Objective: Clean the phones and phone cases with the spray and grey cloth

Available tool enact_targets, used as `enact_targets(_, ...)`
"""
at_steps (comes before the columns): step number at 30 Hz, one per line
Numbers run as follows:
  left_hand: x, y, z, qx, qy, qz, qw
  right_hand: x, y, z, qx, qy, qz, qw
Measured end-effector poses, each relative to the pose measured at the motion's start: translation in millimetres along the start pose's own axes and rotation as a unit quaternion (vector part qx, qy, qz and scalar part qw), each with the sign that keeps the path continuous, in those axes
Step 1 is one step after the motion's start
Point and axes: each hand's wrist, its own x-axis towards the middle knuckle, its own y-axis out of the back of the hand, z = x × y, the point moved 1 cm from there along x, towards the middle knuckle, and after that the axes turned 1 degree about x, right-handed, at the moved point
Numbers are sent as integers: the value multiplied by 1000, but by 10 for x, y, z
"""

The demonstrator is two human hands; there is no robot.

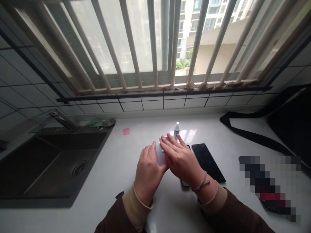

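Note:
My left hand (148, 168) is curled around a pale lavender, smooth object (160, 156), whose kind I cannot make out. Laid across its upper right side is my right hand (178, 155), fingers stretched close together. Under those fingertips shows a small grey-white piece (162, 148), perhaps cloth or paper; the fingers hide most of it. Just beyond the right fingers stands a small white bottle (177, 130) with a white cap and a coloured label. A dark phone-like slab (185, 183) lies partly hidden beneath the right hand.
A black tablet-like slab (208, 162) rests right of my hands on the white counter (116, 181). A pink note (126, 131) lies at the back. To the left is a dark sink (91, 174) with a faucet (64, 120). At right is a black bag strap (255, 136).

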Motion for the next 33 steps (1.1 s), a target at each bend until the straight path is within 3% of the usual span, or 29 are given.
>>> enact_targets(3, 31, 10, -41, -12, 28, 1, 1000, -6, 19, 20, 1, -10, 19, 1000)
enact_targets(9, 104, 72, -106, -35, 69, 21, 997, 4, 82, -33, 53, 67, 16, 996)
enact_targets(15, 131, 112, -69, -76, 94, 15, 993, 1, 63, 12, -4, -1, 85, 996)
enact_targets(19, 141, 125, -66, -113, 125, 12, 986, -7, 58, -7, 46, 49, 47, 997)
enact_targets(23, 147, 102, -68, -164, 204, -23, 965, -14, 75, -5, 82, -9, 95, 992)
enact_targets(25, 144, 75, -58, -246, 265, -59, 931, -23, 78, -14, 116, -42, 116, 986)
enact_targets(26, 142, 62, -47, -312, 292, -82, 900, -27, 78, -25, 139, -55, 123, 981)
enact_targets(29, 135, 49, 5, -536, 360, -137, 751, -41, 76, -65, 219, -96, 137, 961)
enact_targets(31, 129, 66, 35, -631, 401, -145, 648, -49, 77, -79, 258, -134, 142, 946)
enact_targets(33, 121, 85, 47, -672, 434, -141, 583, -56, 81, -81, 279, -172, 143, 934)
